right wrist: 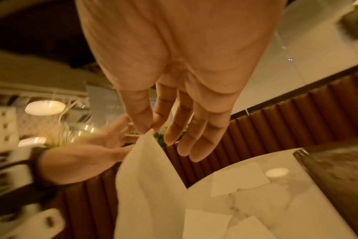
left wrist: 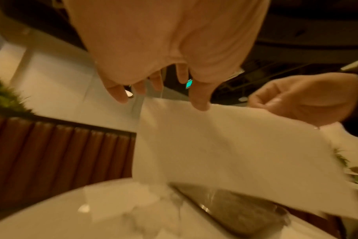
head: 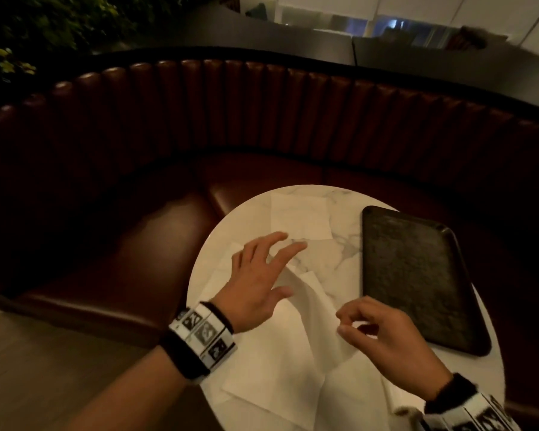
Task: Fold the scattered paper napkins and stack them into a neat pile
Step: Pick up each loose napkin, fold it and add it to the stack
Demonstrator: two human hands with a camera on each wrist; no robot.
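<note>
Several white paper napkins lie unfolded on a round marble table [head: 339, 253]. My right hand [head: 340, 321] pinches the corner of one napkin [head: 311, 306] between thumb and index finger and holds it up off the table; the right wrist view shows the pinch [right wrist: 147, 129] with the sheet [right wrist: 149, 186] hanging below. My left hand [head: 288, 267] hovers just left of it, fingers spread and straight. In the left wrist view its thumb tip [left wrist: 200, 105] is at the raised napkin's [left wrist: 225, 145] top edge. Another napkin [head: 299, 216] lies flat at the far side, more [head: 271, 368] near me.
A dark rectangular tray [head: 417, 275] covers the table's right side, close to my right hand. A curved brown leather booth seat [head: 137, 244] wraps round the table's far and left sides. Wooden floor [head: 44, 368] shows at lower left.
</note>
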